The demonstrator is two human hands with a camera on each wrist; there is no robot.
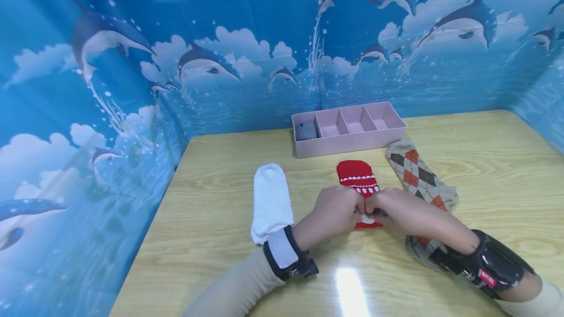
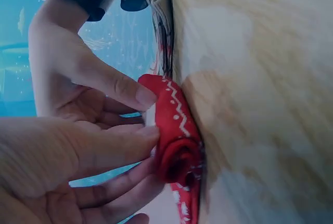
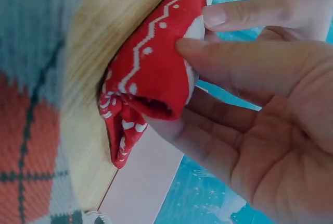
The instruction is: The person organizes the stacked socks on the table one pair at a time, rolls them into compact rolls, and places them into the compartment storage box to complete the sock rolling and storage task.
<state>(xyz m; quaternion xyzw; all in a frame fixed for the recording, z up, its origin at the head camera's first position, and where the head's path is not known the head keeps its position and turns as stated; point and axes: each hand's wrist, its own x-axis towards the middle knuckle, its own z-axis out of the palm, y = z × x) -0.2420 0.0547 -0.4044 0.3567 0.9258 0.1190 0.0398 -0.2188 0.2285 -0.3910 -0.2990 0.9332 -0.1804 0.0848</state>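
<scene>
A red sock (image 1: 354,169) with white patterns lies on the table in front of me, its near part rolled up. My left hand (image 1: 335,210) pinches one end of the roll between thumb and fingers, and my right hand (image 1: 398,209) pinches it from the other side. In the left wrist view the spiral end of the rolled sock (image 2: 179,153) shows beside my left thumb. The right wrist view shows the roll's other end, with the flat remainder of the sock (image 3: 122,146) trailing from beneath it. Both thumbs are close together on the roll.
A white sock (image 1: 270,199) lies to the left. To the right, an argyle sock (image 1: 423,180) extends partly under my right forearm. Behind stands a pink divided box (image 1: 348,143) with a grey rolled item (image 1: 306,131) in its left compartment. A dolphin-print curtain (image 1: 246,57) backs the table.
</scene>
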